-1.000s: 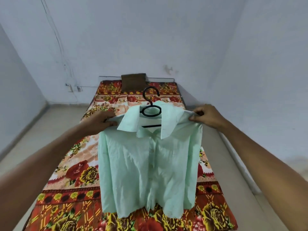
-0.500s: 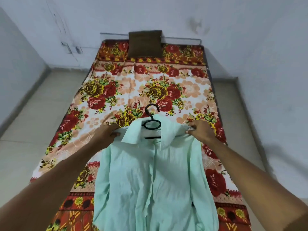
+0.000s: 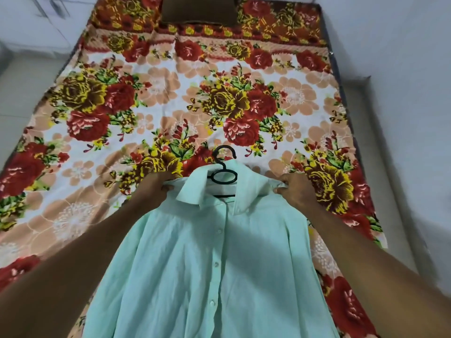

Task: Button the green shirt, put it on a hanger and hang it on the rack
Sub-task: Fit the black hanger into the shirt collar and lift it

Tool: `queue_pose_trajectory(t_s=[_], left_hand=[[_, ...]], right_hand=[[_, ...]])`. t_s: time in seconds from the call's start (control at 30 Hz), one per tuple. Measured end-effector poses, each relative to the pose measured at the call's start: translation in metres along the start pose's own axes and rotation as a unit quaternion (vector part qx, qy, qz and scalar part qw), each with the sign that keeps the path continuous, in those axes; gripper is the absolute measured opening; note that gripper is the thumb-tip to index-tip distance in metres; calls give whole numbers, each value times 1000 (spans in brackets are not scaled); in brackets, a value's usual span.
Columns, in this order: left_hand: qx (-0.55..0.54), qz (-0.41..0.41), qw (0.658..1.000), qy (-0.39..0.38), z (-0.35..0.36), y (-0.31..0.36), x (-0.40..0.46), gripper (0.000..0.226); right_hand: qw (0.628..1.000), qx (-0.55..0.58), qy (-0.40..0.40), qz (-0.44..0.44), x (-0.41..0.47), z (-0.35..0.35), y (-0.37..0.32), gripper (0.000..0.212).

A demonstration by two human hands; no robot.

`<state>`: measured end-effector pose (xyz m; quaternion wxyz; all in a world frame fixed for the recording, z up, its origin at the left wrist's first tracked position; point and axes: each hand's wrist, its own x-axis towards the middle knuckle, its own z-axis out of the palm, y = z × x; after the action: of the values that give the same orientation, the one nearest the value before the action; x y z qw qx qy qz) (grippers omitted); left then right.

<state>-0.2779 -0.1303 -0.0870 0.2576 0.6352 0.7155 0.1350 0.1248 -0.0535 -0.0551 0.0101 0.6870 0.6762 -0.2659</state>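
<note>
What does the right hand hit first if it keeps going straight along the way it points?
Probably the floral bedsheet. The right hand, pinching the green shirt at its shoulder, points up the bed; nothing stands ahead before the brown pillow. Height above the sheet is unclear.

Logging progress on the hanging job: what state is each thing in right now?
Shirt: buttoned down the front, on the hanger, held over the bed.
Hanger: inside the collar, hook free.
Left hand: gripping one shoulder.
Right hand: gripping the other shoulder.
Pillow: lying at the bed's far end.
</note>
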Motion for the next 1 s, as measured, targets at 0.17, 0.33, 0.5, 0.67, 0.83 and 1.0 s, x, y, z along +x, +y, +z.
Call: queue_pose_trajectory(t_s=[0.17,0.33,0.5,0.67,0.83,1.0], left_hand=[[-2,-11,999,-38,16,-15,8,28],[45,32,992,-117,5,-8,29,36],[-54,-26,996,-62,16,31,59,37],[-14,-67,993,-91,40,65,85,43],[-23,-76,992,-99,54,69,92,39],[-87,-88,981,-152,45,68,85,54]], right_hand=[[999,-21,-38,2,11,20,14,48],[994,-25,-109,-6,31,15,7,64],[994,79,-15,-74,49,25,-41,37],[997,51,-57,15,71,43,-93,79],[996,-3,-78,40,82,47,-97,43],[975,197,-90,-38,61,39,-77,14]])
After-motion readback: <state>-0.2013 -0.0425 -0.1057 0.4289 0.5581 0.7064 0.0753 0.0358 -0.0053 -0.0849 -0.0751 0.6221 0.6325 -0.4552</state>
